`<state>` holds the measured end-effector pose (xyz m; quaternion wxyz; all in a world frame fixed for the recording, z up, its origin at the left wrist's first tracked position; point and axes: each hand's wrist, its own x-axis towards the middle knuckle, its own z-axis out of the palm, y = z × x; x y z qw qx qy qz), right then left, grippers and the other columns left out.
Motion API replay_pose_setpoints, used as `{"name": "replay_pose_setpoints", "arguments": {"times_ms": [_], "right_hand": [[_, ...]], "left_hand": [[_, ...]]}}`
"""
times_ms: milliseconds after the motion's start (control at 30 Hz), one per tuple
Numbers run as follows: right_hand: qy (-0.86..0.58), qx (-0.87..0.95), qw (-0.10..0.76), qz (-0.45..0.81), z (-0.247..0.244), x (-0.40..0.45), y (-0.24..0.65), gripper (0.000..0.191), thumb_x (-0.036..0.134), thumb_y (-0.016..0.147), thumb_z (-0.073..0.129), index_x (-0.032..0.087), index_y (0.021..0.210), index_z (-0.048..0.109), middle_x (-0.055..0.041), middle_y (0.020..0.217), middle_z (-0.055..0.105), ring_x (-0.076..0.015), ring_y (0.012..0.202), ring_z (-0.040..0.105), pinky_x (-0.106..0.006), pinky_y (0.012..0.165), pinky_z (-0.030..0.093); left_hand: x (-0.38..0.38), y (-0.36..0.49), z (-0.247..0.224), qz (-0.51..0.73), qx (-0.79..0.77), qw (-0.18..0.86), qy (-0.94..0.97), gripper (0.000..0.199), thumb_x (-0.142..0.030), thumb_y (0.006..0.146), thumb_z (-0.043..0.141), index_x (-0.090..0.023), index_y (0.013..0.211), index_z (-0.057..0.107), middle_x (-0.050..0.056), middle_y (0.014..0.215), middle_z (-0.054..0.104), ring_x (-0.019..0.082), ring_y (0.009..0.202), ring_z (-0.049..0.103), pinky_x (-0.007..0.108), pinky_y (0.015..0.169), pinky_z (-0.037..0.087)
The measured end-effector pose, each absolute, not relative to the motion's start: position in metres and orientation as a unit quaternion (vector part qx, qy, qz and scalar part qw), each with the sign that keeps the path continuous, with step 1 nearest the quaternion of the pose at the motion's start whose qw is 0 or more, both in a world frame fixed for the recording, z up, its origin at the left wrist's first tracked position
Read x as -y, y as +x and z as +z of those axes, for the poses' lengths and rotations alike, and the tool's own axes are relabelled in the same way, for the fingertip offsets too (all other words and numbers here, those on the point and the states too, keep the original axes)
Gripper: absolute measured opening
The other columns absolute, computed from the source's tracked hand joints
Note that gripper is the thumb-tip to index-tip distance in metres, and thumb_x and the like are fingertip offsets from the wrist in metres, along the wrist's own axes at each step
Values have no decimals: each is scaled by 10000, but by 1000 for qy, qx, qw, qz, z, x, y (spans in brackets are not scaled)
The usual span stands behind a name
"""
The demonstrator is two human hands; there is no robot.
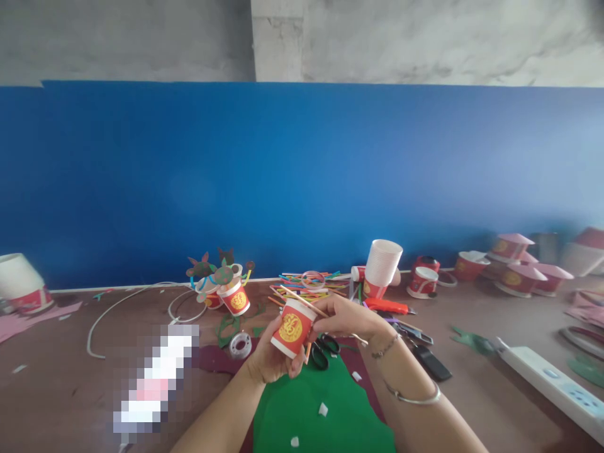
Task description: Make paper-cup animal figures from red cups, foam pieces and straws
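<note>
A red and white paper cup with a yellow emblem is held above the table by my left hand, its fingers wrapped round the side and base. My right hand is closed at the cup's right rim, pinching a thin light stick that lies across the top of the cup. Below my hands are a green sheet with small white scraps and black-handled scissors. Coloured sticks lie behind the cup.
A tape roll and decorated cups sit left of my hands. To the right are a tall cup stack, a red-orange cutter, a black object and a white power strip. A blue panel stands behind.
</note>
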<state>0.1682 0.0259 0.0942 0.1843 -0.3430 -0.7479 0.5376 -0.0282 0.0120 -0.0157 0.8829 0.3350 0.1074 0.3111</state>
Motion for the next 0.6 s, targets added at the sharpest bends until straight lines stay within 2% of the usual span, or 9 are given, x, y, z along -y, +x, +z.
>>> {"name": "replay_pose_setpoints", "arguments": {"times_ms": [100,200,367,467,600], "right_hand": [[-356,756,176,521,92,-28,170,196,274,735,597,126,780,718,69,462,416,-33,380,250,-184,348,152],[-363,758,171,514,93,-28,170,190,286,737,603,131,752,711,72,448,415,-33,375,244,-188,349,150],[-378,748,173,517,96,-26,167,173,267,735,586,128,721,688,28,543,582,-34,380,293,-181,352,188],[-378,745,182,518,96,-25,165,146,245,723,587,126,720,672,3,618,639,-34,395,341,-170,359,214],[-391,740,202,508,93,-27,164,126,235,716,595,124,689,649,40,505,537,-35,383,321,-166,346,201]], "left_hand": [[-12,-29,-16,303,-104,887,334,779,-718,778,283,-36,804,658,86,507,611,145,389,546,227,387,306],[-12,-30,-14,297,-109,890,330,776,-707,788,281,-29,820,658,92,510,618,148,399,557,226,392,317],[-10,-28,-12,308,-127,885,326,739,-668,813,299,-20,905,644,105,569,648,144,412,566,226,402,341],[-9,-26,-9,319,-137,875,336,706,-639,828,311,-21,881,647,99,564,640,142,423,571,224,416,360],[-8,-26,-5,324,-141,871,341,715,-646,829,302,-25,823,656,90,530,619,138,415,562,221,421,358]]}}
